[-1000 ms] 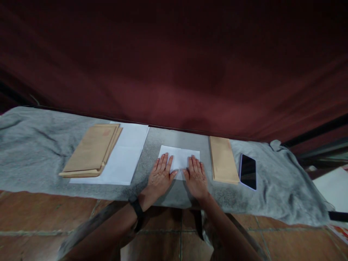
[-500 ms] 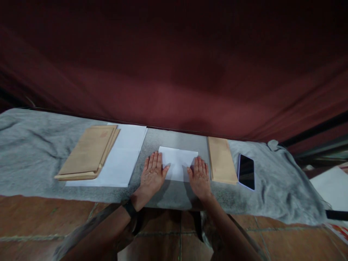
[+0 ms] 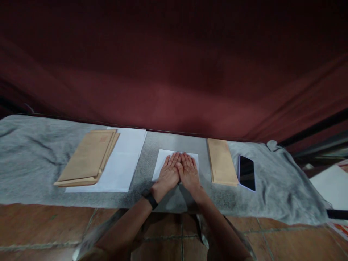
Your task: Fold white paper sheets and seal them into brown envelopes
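Note:
A small white sheet of paper (image 3: 160,162) lies on the grey cloth at the centre. My left hand (image 3: 170,172) rests flat on it, palm down, fingers stretched out. Right beside it, my right hand (image 3: 188,172) also lies flat on the paper, its thumb meeting the left hand. Nothing is gripped by either hand. Both hands cover the middle of the sheet; its left part and upper right corner show. To the right is a narrow brown envelope stack (image 3: 222,162).
Larger white sheets (image 3: 119,166) lie at the left, partly under a pile of brown envelopes (image 3: 86,156). A phone (image 3: 247,173) lies right of the narrow envelopes. Behind the grey-covered surface (image 3: 27,159) hangs a dark red cloth (image 3: 168,101).
My hands have moved inward from the two side edges of the small paper and now touch each other at its middle. The view has shifted slightly.

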The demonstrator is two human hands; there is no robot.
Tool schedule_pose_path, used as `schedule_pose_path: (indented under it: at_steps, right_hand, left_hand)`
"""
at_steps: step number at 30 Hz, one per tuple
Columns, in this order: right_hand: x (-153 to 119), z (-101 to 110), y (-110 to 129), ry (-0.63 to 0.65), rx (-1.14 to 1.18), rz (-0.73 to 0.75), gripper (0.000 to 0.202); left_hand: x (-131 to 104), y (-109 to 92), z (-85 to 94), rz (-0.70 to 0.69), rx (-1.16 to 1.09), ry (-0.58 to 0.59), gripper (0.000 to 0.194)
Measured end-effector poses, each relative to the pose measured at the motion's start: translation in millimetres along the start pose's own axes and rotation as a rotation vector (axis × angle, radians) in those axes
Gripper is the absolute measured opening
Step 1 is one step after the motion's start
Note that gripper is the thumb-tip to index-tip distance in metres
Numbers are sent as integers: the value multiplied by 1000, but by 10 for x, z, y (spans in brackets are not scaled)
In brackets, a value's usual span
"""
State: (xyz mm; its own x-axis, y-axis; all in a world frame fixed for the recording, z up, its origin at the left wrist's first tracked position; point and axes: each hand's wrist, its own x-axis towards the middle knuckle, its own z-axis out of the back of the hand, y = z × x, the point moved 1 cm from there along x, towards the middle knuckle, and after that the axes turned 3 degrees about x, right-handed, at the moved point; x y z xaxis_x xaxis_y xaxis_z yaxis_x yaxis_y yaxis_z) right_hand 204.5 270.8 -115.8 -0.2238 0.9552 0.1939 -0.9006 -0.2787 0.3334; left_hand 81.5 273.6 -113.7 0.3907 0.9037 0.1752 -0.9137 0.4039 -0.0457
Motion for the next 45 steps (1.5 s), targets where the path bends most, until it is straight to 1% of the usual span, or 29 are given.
schedule_pose_path:
  at_steps: [5,11,15,20,25,30,36,41,43,45]
  right_hand:
    - [58,13,-61,-24,-46,-18,53]
    - [27,-36,-168,-117,-75,22,53]
    - [-16,-34,-254,-146,-96,8,55]
    - [-67,1,-345,-165,-106,-12,57]
    - [-104,-3,-409,-188,-134,-30,64]
    - [-142,-24,-445,-269,-143,-24,65]
    - [-199,-27,-461,-282,-171,-58,68]
    - [-228,44,-427,-297,-168,-116,69]
    - [-235,78,-348,-265,-140,-95,67]
    - [-252,93,-225,-201,-94,-36,64]
  left_hand:
    - [82,70,-8,47,-26,-1,57]
    - [79,144,-27,129,-20,-25,57]
    - [57,199,-11,161,-4,-54,58]
    - [6,267,25,203,15,-63,61]
    - [-40,334,-10,253,2,-91,63]
    - [-96,367,-46,287,-4,-133,65]
    - [-170,394,-33,320,2,-135,67]
    - [-224,403,44,330,2,-168,68]
    - [-246,355,84,301,-10,-185,65]
    - [-277,261,110,218,-32,-178,63]
